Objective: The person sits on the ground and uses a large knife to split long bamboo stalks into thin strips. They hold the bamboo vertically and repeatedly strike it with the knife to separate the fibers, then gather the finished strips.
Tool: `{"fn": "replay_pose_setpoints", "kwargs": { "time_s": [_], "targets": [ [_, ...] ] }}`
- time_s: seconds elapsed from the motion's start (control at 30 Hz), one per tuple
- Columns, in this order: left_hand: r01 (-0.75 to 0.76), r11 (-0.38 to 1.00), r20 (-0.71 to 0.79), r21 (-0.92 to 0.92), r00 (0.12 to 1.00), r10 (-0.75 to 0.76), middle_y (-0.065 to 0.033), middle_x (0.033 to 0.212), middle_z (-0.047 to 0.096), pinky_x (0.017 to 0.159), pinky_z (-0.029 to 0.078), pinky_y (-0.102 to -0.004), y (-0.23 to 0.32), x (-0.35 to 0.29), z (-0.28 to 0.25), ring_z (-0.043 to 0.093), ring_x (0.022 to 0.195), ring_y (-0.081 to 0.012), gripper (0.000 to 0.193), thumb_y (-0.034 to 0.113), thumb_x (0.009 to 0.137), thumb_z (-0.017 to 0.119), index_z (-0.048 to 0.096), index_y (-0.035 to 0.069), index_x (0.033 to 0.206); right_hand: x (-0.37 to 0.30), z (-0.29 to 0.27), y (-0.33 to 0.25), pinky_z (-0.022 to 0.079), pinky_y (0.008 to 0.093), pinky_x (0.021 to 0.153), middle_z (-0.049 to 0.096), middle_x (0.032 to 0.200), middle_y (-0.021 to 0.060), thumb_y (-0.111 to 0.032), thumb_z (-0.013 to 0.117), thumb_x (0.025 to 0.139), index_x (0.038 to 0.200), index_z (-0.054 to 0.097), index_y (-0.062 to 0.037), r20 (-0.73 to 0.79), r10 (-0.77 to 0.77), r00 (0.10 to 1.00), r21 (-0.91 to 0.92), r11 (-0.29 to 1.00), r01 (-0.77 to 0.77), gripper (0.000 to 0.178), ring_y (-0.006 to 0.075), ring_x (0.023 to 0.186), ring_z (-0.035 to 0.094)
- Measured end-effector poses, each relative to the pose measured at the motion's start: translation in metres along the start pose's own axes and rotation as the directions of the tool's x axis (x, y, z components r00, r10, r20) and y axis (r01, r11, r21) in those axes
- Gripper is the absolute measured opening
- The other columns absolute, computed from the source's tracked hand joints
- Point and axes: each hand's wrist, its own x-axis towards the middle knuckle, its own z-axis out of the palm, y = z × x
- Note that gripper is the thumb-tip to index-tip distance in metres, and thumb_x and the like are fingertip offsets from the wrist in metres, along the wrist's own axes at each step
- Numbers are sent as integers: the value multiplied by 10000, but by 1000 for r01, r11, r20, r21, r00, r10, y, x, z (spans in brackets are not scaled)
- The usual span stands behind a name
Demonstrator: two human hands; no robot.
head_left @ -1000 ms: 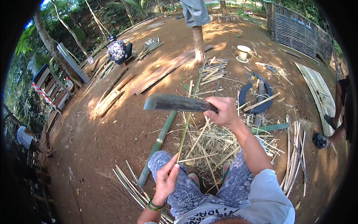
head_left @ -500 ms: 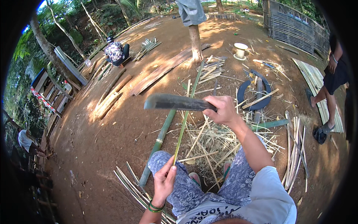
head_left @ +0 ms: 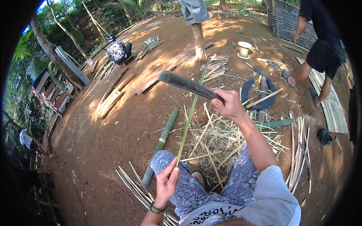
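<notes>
Near my left knee, my left hand (head_left: 167, 180) is closed on the lower end of a long, thin green bamboo strip (head_left: 187, 126). The strip slants up and away from me. My right hand (head_left: 228, 104) grips a machete (head_left: 188, 85) by its handle, most of which the fingers hide. The broad dark blade points left and crosses in front of the strip's upper part; whether they touch I cannot tell. Beyond my left knee a green bamboo pole (head_left: 162, 140) lies on the ground. Pale bamboo shavings (head_left: 217, 141) are heaped in front of my feet.
Split strips lie at my left (head_left: 132, 184) and right (head_left: 299, 150). A black ring (head_left: 250, 90), a white spool (head_left: 244, 49) and a tree trunk (head_left: 198, 41) stand farther off. One person (head_left: 324, 49) walks at right by a slatted bamboo panel (head_left: 332, 103); another person (head_left: 118, 51) squats far left.
The machete's tip has swung upward and right, tilting the blade, while my right hand shifted slightly right. My left hand keeps its hold. The person at right has stepped farther into view.
</notes>
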Motion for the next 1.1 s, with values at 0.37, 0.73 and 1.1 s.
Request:
{"fn": "replay_pose_setpoints", "kwargs": {
  "time_s": [0.37, 0.73, 1.1],
  "targets": [
    [17, 1000, 30, -20, 999, -16, 104, 678, 423, 472, 280, -181, -2, -9, -3, 350, 549, 3, 428, 98, 1028, 539, 488, 19, 1445, 0, -11, 17, 414, 405, 508, 547, 557, 131, -515, 576, 956, 877, 681, -42, -74, 50, 996, 18, 999, -49, 491, 332, 509, 570],
    [-98, 973, -46, 207, 993, 110, 82, 680, 450, 524, 325, -201, -9, -1, 12, 381, 596, -19, 405, 57, 982, 603, 556, -9, 1379, 0, 15, -2, 366, 207, 403, 641, 718, 50, -183, 664, 961, 1073, 657, 40, 126, 437, 891, 807, 477, -348, 250, 49, 450, 495],
    [270, 939, 252, -212, 944, -214, 40, 712, 484, 564, 340, -231, -11, 11, 13, 389, 609, -59, 348, 246, 1066, 478, 654, -3, 1234, -1, 8, 10, 372, 214, 397, 667, 812, 103, -136, 671, 950, 1023, 625, 31, 127, 452, 883, 865, 385, -322, 188, 72, 456, 521]
  ]
}}
